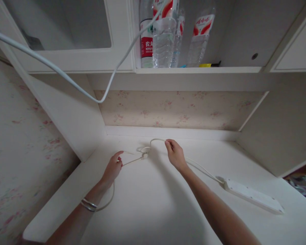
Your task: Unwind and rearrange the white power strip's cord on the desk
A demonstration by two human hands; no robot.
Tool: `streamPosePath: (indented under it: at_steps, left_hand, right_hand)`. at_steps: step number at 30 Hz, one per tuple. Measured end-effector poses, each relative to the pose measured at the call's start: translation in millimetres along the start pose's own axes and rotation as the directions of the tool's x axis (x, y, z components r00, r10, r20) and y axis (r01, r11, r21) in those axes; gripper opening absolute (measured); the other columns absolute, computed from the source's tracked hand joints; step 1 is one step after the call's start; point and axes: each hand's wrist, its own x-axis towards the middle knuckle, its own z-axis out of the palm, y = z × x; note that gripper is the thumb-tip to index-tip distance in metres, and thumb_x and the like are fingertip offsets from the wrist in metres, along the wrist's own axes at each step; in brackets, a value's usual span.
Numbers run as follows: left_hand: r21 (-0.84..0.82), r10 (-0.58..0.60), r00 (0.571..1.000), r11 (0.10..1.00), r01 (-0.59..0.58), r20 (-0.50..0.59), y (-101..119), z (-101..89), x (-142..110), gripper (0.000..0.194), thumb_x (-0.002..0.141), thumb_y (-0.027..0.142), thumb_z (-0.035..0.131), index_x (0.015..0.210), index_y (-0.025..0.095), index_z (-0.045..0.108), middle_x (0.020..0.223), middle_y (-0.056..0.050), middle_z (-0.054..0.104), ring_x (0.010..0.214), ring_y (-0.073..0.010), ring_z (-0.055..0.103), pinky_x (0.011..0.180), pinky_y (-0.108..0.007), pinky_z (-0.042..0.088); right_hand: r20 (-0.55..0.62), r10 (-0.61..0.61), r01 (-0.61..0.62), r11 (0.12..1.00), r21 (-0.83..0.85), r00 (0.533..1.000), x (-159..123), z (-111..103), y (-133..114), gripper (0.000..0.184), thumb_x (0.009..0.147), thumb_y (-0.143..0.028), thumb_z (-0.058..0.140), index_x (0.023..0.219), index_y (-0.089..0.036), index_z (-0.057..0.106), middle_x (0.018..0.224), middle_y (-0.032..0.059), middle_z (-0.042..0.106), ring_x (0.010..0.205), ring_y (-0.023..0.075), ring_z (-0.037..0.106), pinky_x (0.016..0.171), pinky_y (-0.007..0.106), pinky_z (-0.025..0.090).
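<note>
A white power strip (pixel 253 196) lies on the white desktop, and its cord (pixel 203 169) leads left to my right hand (pixel 175 153). That hand is closed, pinching the cord between thumb and fingers and raising a loop off the surface. My left hand (pixel 113 168), with silver bangles on its wrist, has its fingers curled round another stretch of the cord. A loose length hangs in a curve below the left hand. Between the hands the strands meet at a small white lump (pixel 144 155); whether it is a plug or a knot I cannot tell.
Above the desktop is a white cabinet shelf (pixel 199 70) with several plastic bottles (pixel 164 42) and a yellow-and-black item (pixel 206 65). A thick white cable (pixel 66 79) hangs across the upper left, close to the camera. Side panels bound the desktop left and right.
</note>
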Motion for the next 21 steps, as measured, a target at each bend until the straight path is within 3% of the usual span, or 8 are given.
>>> streamPosePath:
  at_steps: [4,8,13,17,21]
  left_hand:
    - [0.027,-0.036,0.999,0.999,0.036,0.013,-16.1,5.0,11.5,0.046,0.076,0.028,0.043,0.116,0.012,0.058,0.086,-0.006,0.061,0.064,-0.0134,0.061,0.053,-0.024,0.045]
    - [0.026,-0.038,0.996,0.999,0.035,0.087,-24.5,6.9,9.3,0.050,0.083,0.033,0.034,0.125,0.011,0.051,0.107,-0.013,0.065,0.076,-0.0156,0.068,0.063,-0.027,0.052]
    - [0.218,-0.017,0.967,0.975,-0.040,0.253,-32.6,1.6,9.6,0.043,0.084,0.029,0.037,0.117,0.014,0.060,0.111,-0.011,0.068,0.091,-0.0200,0.068,0.073,-0.031,0.052]
    - [0.475,0.011,0.962,0.868,-0.145,0.273,-46.0,-2.1,11.3,0.037,0.078,0.020,0.049,0.113,0.017,0.063,0.119,-0.011,0.063,0.108,-0.0227,0.060,0.093,-0.033,0.043]
    - [0.668,0.001,0.977,0.730,-0.145,0.212,-55.4,1.8,9.4,0.051,0.084,0.025,0.046,0.135,0.019,0.043,0.124,-0.015,0.053,0.095,-0.0255,0.064,0.085,-0.038,0.045]
  right_hand:
    - [0.087,-0.025,0.025,1.000,0.003,0.996,-12.6,-6.0,4.9,0.038,0.095,-0.047,0.037,0.098,-0.018,0.062,0.089,0.0056,0.066,0.078,0.0184,0.059,0.072,0.028,0.045]
    - [0.234,-0.060,0.078,0.995,-0.070,0.970,-25.2,-8.9,14.1,0.039,0.097,-0.045,0.035,0.097,-0.020,0.064,0.091,0.0057,0.068,0.083,0.0191,0.061,0.076,0.029,0.044]
    - [0.240,-0.109,0.138,0.984,-0.110,0.965,-37.7,-5.1,29.9,0.035,0.097,-0.042,0.038,0.097,-0.019,0.065,0.092,0.0059,0.069,0.087,0.0189,0.061,0.081,0.030,0.043]
    - [0.302,-0.131,0.191,0.965,-0.179,0.944,-49.4,-1.8,42.2,0.032,0.097,-0.039,0.042,0.096,-0.020,0.067,0.095,0.0052,0.070,0.091,0.0198,0.060,0.087,0.032,0.041]
    - [0.425,-0.118,0.237,0.942,-0.239,0.897,-67.9,3.8,53.2,0.027,0.096,-0.035,0.046,0.090,-0.022,0.068,0.093,0.0033,0.070,0.091,0.0198,0.060,0.092,0.034,0.039]
